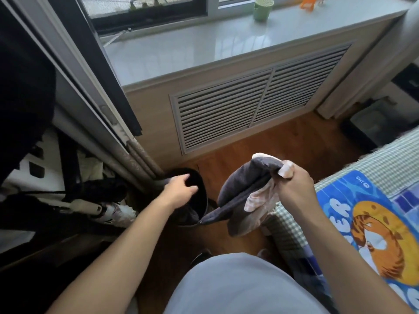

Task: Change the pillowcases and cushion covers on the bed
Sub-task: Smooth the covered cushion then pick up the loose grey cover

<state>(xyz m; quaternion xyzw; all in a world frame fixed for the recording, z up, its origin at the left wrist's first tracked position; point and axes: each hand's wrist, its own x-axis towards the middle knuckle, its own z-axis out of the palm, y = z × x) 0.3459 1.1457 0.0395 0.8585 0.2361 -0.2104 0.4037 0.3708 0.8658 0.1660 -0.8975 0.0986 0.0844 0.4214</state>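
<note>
Right hand (292, 184) grips bunched grey and pink covers (247, 193), hanging down-left. Left hand (179, 189), fingers relaxed, is nearer the dark bin (201, 200), just left of the covers.

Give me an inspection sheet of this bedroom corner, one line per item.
Surface: bed in checked cover, cartoon tiger mat on it.
Job's things: grey and pink covers bunched, hanging from right hand.
Clutter: dark bin on wood floor; green cup on windowsill.
Grippers: right hand grips covers; left hand open over bin.
Cables: nothing seen.
Surroundings: slatted radiator grille under window.
</note>
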